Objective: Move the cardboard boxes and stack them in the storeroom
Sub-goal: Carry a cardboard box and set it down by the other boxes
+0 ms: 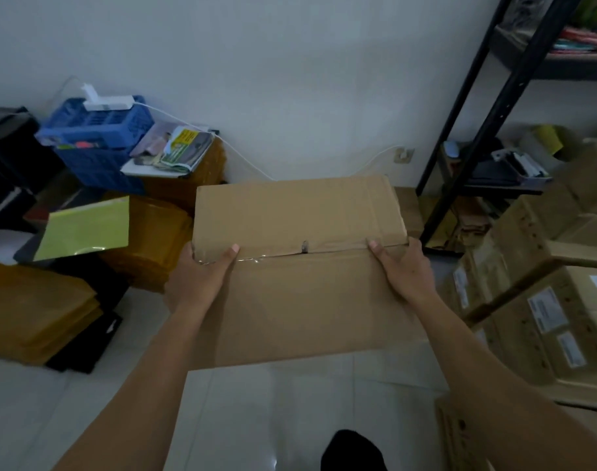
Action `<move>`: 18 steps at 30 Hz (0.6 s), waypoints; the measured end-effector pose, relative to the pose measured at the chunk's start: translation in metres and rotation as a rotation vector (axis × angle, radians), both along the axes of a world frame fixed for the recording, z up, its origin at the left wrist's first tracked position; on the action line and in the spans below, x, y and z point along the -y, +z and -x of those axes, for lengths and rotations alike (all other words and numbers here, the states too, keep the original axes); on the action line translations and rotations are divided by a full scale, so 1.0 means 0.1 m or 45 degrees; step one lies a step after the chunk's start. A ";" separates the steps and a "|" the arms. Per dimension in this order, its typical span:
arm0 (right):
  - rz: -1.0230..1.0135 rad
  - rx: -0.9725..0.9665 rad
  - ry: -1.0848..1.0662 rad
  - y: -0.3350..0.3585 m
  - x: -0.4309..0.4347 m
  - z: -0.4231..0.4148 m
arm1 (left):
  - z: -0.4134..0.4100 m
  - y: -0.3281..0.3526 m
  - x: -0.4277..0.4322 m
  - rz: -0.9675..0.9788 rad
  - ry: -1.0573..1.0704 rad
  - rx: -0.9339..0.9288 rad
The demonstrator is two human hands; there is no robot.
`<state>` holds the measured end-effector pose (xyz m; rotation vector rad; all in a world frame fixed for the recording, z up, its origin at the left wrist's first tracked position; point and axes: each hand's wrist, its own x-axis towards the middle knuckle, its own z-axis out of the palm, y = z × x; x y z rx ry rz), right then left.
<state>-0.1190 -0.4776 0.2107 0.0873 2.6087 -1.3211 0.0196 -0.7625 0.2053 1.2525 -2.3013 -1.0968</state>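
Note:
A plain brown cardboard box (300,273) with a taped centre seam is held in front of me above the white tiled floor. My left hand (202,277) grips its left side, thumb lying on the top near the seam. My right hand (402,270) grips the right side the same way, thumb on top. The fingers of both hands are hidden under the box's sides. More cardboard boxes (545,317) with white labels are stacked at the right.
A black metal shelf rack (487,130) stands at the right against the white wall. At the left lie piles of yellow-brown padded envelopes (35,321), a blue plastic crate (100,130), a green sheet (86,229) and a white cable. Bare floor tiles (256,419) lie below the box.

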 end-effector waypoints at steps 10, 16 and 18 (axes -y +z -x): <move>0.018 0.096 -0.107 -0.51 1.26 1.39 | 1.54 -0.47 1.39 -0.088 -0.127 0.066; -0.017 0.123 -0.140 -0.76 1.89 2.35 | 2.58 -0.76 2.09 -0.224 -0.154 0.070; -0.008 0.145 -0.156 -0.86 2.05 2.63 | 2.89 -0.86 2.25 -0.234 -0.163 0.092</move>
